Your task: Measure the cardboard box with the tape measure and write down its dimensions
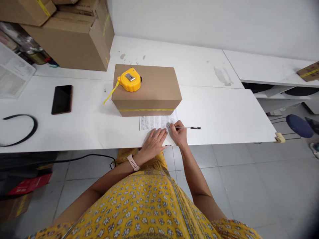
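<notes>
Held between the fingers of my right hand [179, 133] is a pen [191, 127], its tip end at a sheet of paper [152, 122] covered in rows of small dark writing. My left hand [155, 141] lies flat with fingers stretched out, over the sheet's lower edge near the front of the table. Part of the paper runs under or behind a closed cardboard box [154, 83] with a yellow strip along its front. On top of that box, at its left, rests a yellow tape measure [131, 80]; its yellow strap hangs past the box's left edge.
The white table [219, 116] spans the view. A phone [62, 99] and a black band [33, 127] lie to the left. Large cardboard boxes [74, 43] are stacked at the back left. A blue stool [299, 126] stands on the floor at right.
</notes>
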Tool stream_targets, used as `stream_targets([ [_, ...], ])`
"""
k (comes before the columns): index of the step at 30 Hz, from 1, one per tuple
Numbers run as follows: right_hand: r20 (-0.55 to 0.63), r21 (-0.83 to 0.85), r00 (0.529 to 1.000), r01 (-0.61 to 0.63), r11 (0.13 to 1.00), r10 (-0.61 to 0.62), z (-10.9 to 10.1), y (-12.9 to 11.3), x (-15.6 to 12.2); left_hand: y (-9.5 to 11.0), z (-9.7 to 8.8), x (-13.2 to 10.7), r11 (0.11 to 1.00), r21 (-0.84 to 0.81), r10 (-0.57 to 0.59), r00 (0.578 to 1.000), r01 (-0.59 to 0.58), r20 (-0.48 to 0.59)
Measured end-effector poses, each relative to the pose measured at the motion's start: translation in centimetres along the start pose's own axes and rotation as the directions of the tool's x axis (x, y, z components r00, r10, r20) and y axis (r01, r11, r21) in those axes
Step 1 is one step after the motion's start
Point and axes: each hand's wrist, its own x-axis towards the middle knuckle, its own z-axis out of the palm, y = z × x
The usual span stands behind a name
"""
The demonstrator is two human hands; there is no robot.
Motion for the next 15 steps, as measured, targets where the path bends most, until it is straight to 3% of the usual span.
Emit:
stream_targets([
  [15, -0.006, 0.01, 1.0, 0.011, 1.0, -0.011, 0.02, -0.05, -0.05, 0.0, -0.01, 0.01, 1.0, 0.009, 0.001, 1.0, -0.001, -0.002],
])
